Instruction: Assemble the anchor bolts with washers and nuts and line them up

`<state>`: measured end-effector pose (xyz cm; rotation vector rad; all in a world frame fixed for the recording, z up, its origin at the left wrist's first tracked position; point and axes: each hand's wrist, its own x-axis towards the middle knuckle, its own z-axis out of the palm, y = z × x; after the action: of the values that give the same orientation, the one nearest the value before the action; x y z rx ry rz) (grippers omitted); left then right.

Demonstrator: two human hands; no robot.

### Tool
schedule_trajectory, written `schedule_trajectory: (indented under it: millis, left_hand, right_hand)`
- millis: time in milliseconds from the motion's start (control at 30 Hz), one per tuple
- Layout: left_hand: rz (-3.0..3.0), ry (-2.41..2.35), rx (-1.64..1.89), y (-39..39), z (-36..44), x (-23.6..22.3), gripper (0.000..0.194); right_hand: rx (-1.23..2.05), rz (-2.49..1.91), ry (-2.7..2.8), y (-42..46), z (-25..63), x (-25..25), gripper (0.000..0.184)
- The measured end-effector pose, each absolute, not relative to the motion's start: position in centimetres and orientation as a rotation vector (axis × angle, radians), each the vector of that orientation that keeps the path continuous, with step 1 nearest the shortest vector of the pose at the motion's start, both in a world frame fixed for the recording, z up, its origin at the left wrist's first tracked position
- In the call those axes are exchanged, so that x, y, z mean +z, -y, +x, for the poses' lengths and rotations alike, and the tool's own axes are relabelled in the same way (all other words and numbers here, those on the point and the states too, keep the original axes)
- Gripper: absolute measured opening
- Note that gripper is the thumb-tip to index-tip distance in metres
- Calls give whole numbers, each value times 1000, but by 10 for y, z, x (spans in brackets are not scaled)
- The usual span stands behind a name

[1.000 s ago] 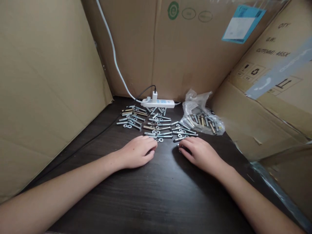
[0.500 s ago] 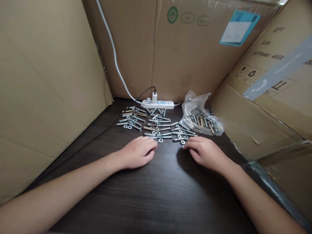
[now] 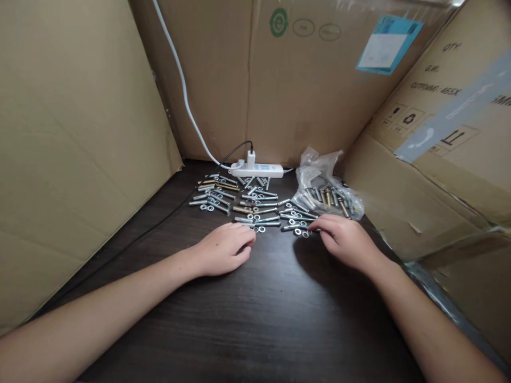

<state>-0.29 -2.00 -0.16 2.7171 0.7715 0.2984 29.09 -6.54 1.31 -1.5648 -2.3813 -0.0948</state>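
Right hand with its fingers bent, a person works at the near right edge of a spread of bolts and washers; the left hand lies half-curled at the near edge, two washers just beside its fingertips. One clear plastic bag of more bolts and one white power strip lie beyond, on a dark wood-grain table walled by cardboard boxes. Overlapping pieces defy an exact count. Hidden palms leave any grip impossible to tell; the frame crops both forearms.
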Motion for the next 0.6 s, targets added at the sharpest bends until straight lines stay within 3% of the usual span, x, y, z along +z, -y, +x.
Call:
schedule_trajectory:
  millis: [300, 600]
  left_hand:
    - [2713, -772, 287, 19, -4, -2, 11]
    - [2688, -766, 304, 17, -5, -2, 12]
  right_hand:
    - [-390, -1732, 2004, 42, 344, -6, 24]
    - [-343, -1992, 1644, 22, 385, -41, 28]
